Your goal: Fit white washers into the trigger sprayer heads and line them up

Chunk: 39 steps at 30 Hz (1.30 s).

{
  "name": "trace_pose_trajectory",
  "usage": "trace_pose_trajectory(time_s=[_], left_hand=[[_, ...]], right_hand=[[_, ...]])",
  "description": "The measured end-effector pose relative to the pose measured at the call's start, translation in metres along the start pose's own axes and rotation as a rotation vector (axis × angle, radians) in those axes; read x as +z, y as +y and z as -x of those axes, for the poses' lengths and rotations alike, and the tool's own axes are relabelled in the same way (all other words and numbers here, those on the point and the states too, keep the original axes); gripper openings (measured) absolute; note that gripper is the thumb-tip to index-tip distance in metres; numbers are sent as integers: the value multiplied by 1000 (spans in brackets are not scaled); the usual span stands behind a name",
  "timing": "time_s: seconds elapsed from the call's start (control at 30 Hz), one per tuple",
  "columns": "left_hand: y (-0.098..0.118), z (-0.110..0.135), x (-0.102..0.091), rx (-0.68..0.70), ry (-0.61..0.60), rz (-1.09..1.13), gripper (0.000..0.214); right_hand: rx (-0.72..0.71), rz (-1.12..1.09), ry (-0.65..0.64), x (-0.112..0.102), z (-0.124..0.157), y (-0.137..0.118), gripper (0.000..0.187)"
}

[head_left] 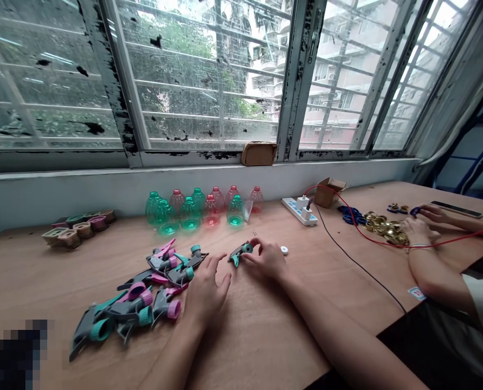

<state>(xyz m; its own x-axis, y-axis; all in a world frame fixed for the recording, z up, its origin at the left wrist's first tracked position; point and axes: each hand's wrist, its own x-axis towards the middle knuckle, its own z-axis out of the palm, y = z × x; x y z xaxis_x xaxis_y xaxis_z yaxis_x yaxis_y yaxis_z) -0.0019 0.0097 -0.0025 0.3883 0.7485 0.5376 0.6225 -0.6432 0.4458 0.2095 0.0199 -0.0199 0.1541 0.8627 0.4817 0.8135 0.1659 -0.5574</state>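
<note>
At mid-bench, right hand pinching teal-grey trigger sprayer head with fingertips; left hand open, empty, just beside. Many loose sprayer heads piled at 9 o'clock; teal, pink plastic bottles lined up at 12 o'clock.

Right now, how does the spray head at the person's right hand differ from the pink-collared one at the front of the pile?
The teal-collared spray trigger head sits at the fingers of the right hand, while the pink-collared spray trigger head lies untouched in the pile. The first has a teal collar, the second a pink one. The first is apart from the pile, the second among others. Both have grey bodies.
</note>
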Motion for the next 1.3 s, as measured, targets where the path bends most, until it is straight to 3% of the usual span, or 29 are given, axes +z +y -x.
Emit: trace_pose_trajectory(time_s=[0.13,0.3,0.5,0.67,0.77,0.83,0.93,1.07,1.17,1.3], left_hand=[[-2,-1,1,8,-33,-105,32],[-4,-6,-7,-9,-43,-298,33],[-13,-31,-29,-197,-126,-585,46],[-23,-68,-34,-288,-346,-698,54],[-27,-83,-30,-315,-467,-713,50],[-30,-88,-25,-330,-506,-725,46],[-32,-88,-19,-304,-488,-749,41],[-31,-83,-15,-248,-430,-709,39],[-21,-75,-17,-182,-375,-570,37],[-2,-56,-20,-92,-183,-254,36]], right_hand=[[88,253,-34,5,-7,-1,27],[127,376,-58,8,-11,-2,32],[126,408,-65,4,-15,-3,37],[174,366,9,-20,-23,11,41],[365,375,23,-45,-27,35,31],[501,365,-48,-60,-29,53,29],[560,327,-139,-73,-26,73,33],[535,272,-233,-75,-21,83,49],[510,252,-273,-71,-20,83,46],[492,247,-287,-66,-20,83,34]])
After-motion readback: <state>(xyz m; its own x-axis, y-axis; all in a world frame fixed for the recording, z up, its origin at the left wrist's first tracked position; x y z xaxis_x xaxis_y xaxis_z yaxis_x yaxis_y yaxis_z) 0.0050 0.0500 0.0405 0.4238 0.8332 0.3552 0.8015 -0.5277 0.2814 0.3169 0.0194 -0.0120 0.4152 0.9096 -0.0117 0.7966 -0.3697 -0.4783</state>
